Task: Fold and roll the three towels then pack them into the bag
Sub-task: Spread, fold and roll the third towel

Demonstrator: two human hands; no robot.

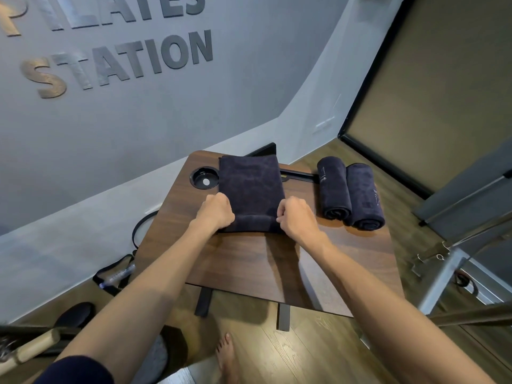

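The step in hand looks like the rolling of the third towel (250,187): it lies folded into a long dark strip on the wooden worktop (249,261), its near end already turned over into a first small curl, while two rolled towels, one (333,187) touching the other (365,196), lie side by side on the worktop just to the right of it. The left hand (216,212) grips the left end of that curl with fingers bent down over the cloth, knuckles up; the right hand (296,217) does the same at the right end, its fingertips tucked against the edge of the roll. Both forearms reach straight out from the body, roughly parallel, wrists low over the worktop. The flat part of the strip runs away from the hands toward the far edge, beside a round cup recess (204,177) and over a dark slot (300,175) in the worktop. The next move, as I judge it, calls for both hands to push the curl forward evenly, keeping the ends level so the roll does not cone, and pressing it tight as the cloth winds up. Packing is not yet begun; a dark strapped thing (116,273) lies on the floor at left, but whether it is the bag I cannot tell.
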